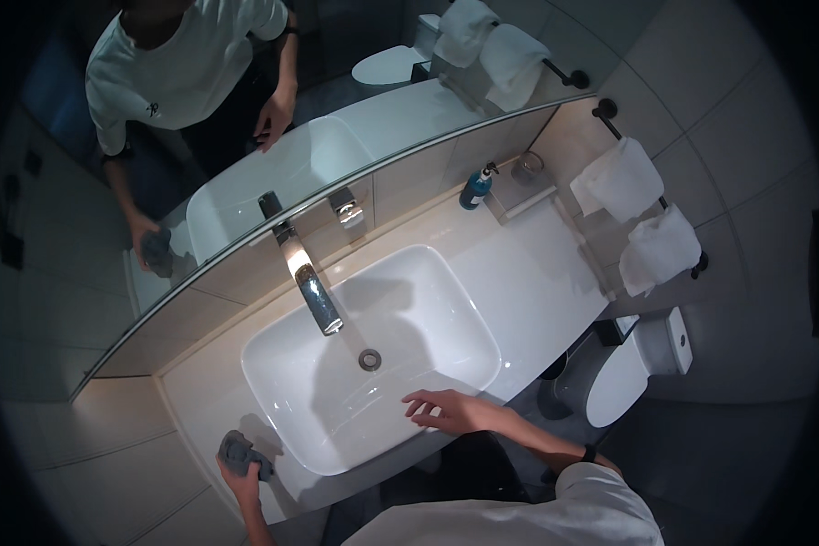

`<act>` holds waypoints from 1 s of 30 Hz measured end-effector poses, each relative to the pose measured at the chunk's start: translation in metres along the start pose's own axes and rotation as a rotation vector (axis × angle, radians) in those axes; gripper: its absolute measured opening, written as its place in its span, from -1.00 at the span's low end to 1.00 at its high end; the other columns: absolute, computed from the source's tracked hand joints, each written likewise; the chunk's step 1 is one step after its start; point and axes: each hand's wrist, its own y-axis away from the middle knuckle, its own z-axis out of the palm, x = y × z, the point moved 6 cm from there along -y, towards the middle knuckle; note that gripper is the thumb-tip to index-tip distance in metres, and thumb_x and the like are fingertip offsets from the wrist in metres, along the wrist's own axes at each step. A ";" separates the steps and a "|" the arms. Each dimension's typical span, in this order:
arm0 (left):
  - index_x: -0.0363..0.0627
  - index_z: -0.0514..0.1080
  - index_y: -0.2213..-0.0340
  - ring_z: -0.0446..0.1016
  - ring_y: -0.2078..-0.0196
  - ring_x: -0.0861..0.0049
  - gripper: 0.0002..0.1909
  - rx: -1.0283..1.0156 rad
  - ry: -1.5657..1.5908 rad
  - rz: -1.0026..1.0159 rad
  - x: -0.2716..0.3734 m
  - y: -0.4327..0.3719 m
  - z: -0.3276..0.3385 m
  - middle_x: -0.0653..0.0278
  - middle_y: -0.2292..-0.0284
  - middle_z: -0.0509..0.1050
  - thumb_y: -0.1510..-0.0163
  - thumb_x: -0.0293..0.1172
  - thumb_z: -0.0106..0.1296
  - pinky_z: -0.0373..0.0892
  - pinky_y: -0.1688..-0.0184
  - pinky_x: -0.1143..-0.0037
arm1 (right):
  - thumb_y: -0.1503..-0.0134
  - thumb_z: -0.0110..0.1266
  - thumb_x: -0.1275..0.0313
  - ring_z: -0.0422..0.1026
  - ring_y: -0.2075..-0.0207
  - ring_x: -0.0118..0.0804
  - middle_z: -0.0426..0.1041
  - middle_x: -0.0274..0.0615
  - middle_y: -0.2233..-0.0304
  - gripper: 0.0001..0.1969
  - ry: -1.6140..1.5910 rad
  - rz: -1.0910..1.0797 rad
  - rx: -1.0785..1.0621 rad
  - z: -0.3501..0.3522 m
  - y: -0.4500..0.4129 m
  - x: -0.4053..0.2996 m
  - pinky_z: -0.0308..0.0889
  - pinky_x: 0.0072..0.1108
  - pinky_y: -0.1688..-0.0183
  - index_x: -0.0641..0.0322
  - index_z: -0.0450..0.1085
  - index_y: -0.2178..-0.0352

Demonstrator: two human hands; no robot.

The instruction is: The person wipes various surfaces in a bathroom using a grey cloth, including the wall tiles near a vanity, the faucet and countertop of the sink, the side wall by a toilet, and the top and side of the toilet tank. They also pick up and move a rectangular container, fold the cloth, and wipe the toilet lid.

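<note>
A bunched grey cloth (pixel 239 452) is gripped in my left hand (pixel 243 481), over the counter at the left of the basin. My right hand (pixel 443 411) hangs above the front rim of the white washbasin (pixel 396 300), its fingers apart and nothing in them. Inside the basin a round drain (pixel 370 360) shows at the bottom, and I see no water standing there. A chrome faucet (pixel 314 293) reaches out over the basin from the wall side.
A teal pump bottle (pixel 476 191) stands by a tray (pixel 522 198) with a glass (pixel 527 167) on it. White towels (pixel 628 181) hang on a black rail at the right. Below them is a toilet (pixel 621 382). A large mirror (pixel 327 89) runs behind the counter (pixel 525 273).
</note>
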 end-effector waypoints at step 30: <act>-0.24 0.30 -0.11 0.36 -0.19 0.17 -0.53 -0.462 -0.411 0.275 0.134 0.099 0.405 0.00 -0.15 0.36 -0.18 -0.48 0.09 0.34 -0.13 0.27 | -0.03 0.44 0.33 0.43 -0.05 -0.27 0.41 -0.11 -0.03 -0.35 -0.559 -0.654 1.163 -0.308 -0.140 -0.015 0.35 -0.48 -0.09 0.33 0.31 -0.08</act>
